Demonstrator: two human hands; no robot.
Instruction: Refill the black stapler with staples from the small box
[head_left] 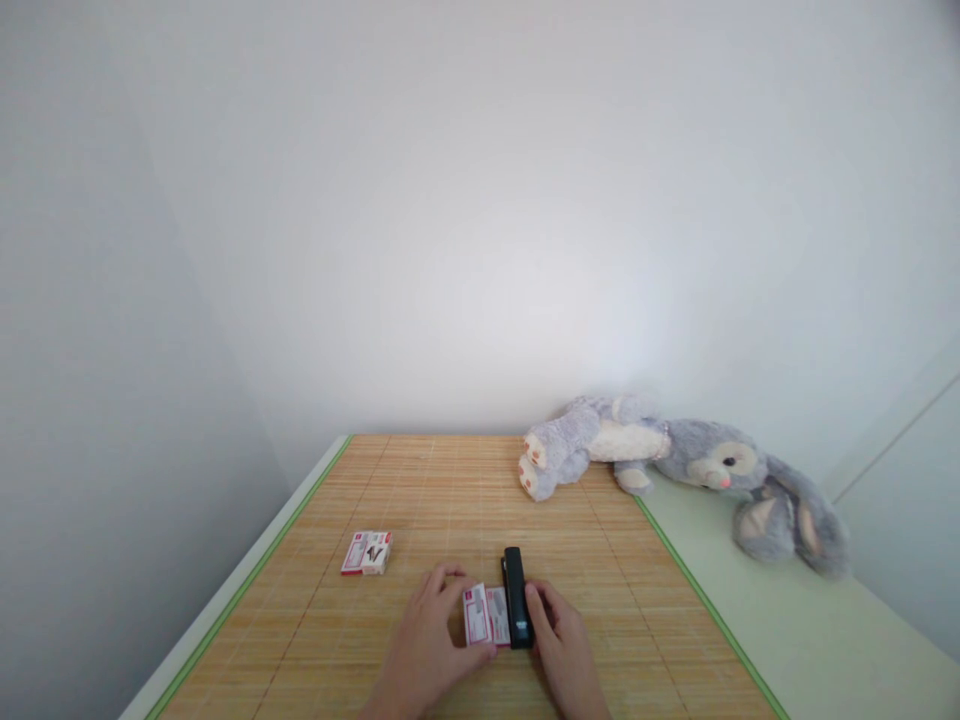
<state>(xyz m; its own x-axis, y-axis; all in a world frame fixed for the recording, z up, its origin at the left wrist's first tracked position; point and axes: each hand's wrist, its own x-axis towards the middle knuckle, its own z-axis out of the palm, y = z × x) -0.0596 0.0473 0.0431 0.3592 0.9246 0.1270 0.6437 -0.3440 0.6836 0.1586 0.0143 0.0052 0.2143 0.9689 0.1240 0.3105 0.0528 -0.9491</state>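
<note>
My left hand [433, 640] curls around a small white and red box [477, 614], with the thumb at its near end and the fingers at its far end. A second box [499, 616], also white and red, lies directly to its right. Beside that stands a black stapler [516, 600], lengthwise away from me. My right hand [559, 632] grips the stapler's right side, thumb on top near its edge and the other fingers partly hidden. Farther left lie more small white and red boxes [367, 552], one printed with a dark picture.
A slatted bamboo mat [450, 500] with a green border covers much of the pale table [787, 620]. At the back right a grey plush rabbit [630, 440] lies on its side, its legs over the mat. A white wall [465, 220] rises behind the table.
</note>
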